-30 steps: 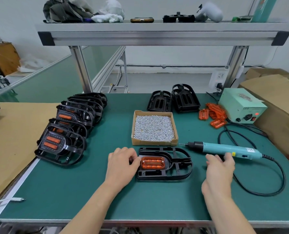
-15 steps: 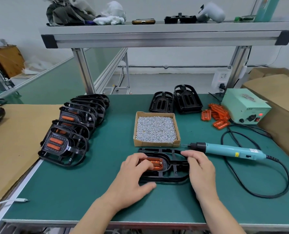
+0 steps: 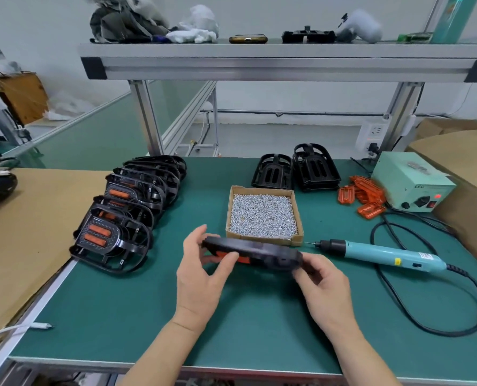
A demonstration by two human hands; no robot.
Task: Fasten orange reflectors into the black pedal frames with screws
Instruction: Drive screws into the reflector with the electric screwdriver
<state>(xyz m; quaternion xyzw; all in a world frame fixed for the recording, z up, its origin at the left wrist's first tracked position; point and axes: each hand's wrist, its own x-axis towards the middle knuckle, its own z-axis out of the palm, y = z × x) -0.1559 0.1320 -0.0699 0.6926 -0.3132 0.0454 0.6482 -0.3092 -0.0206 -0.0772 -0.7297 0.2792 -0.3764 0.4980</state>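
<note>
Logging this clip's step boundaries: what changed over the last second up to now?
The right hand moved from the screwdriver to join the left hand on the pedal frame. Both now grip it, lifted off the mat and tipped onto its edge. The screwdriver, box of screws, loose reflectors and finished pedals stayed put.

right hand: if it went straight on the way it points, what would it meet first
Probably the screw box just beyond the pedal frame that the right hand holds; depth is unclear.
</note>
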